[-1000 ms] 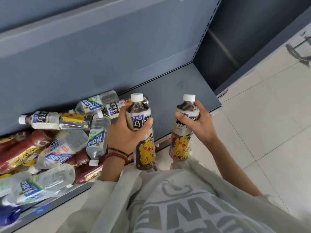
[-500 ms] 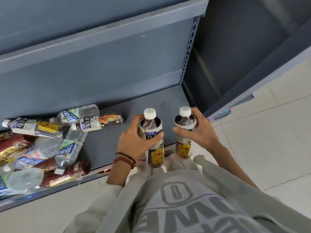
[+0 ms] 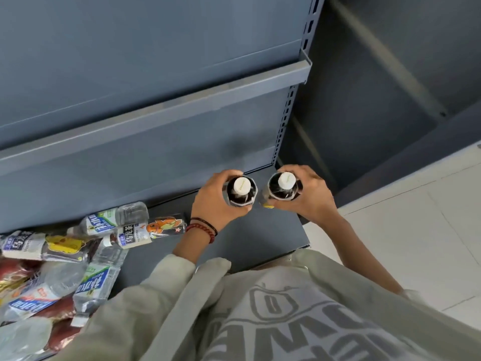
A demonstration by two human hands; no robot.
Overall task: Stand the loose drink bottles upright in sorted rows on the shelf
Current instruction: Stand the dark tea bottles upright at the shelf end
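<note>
At my eight o'clock, loose bottles (image 3: 99, 272) lie heaped on the shelf (image 3: 250, 238). My left hand (image 3: 210, 204) grips the first tea bottle (image 3: 241, 185), upright, at the palm's three o'clock. Just beside it, my right hand (image 3: 312, 199) grips the second tea bottle (image 3: 286, 180), at its nine o'clock.

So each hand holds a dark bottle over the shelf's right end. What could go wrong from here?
The left bottle and right bottle nearly touch; set down together, one could tip the other. Their bases are hidden, so either might land tilted. The left hand could nudge the lying bottle beside its wrist into rolling.
</note>
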